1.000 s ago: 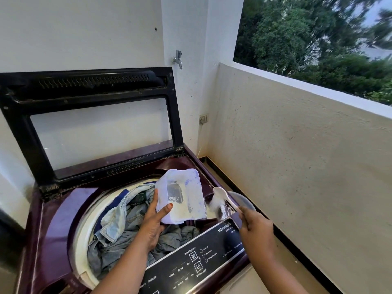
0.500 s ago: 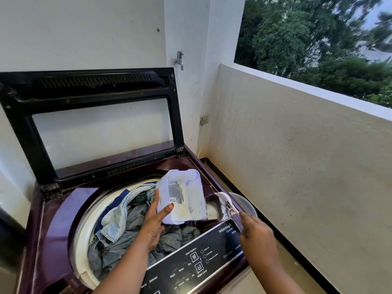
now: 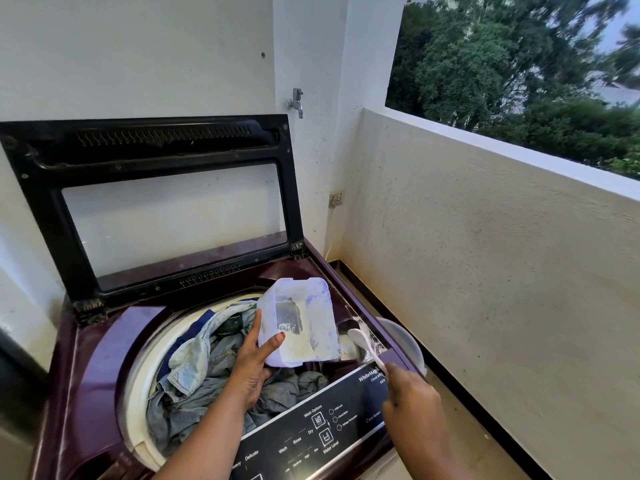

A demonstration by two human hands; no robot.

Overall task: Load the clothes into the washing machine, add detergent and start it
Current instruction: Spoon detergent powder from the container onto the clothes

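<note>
White plastic fills both hands: the left hand [image 3: 254, 370] grips a detergent tub [image 3: 299, 322] tilted over the drum, thumb pressed against its front wall, while the right hand [image 3: 410, 398] pinches the handle of a small spoon [image 3: 363, 342]. A second ago the spoon was raised with its bowl in the open air; now it has dipped down beside the tub's right edge, into the powder-streaked dispenser pocket [image 3: 353, 348] at the corner of the washing machine [image 3: 79, 375]. I judge that a scoop of detergent is being tipped in, so the second step looks under way. Left of the tub, the clothes [image 3: 194, 372], mostly denim, already lie heaped in the drum. Behind the tub, the lid [image 3: 156, 202] stands propped open. In front of the tub, the control panel [image 3: 311, 434] sits untouched, so closing up and starting are still to come.
</note>
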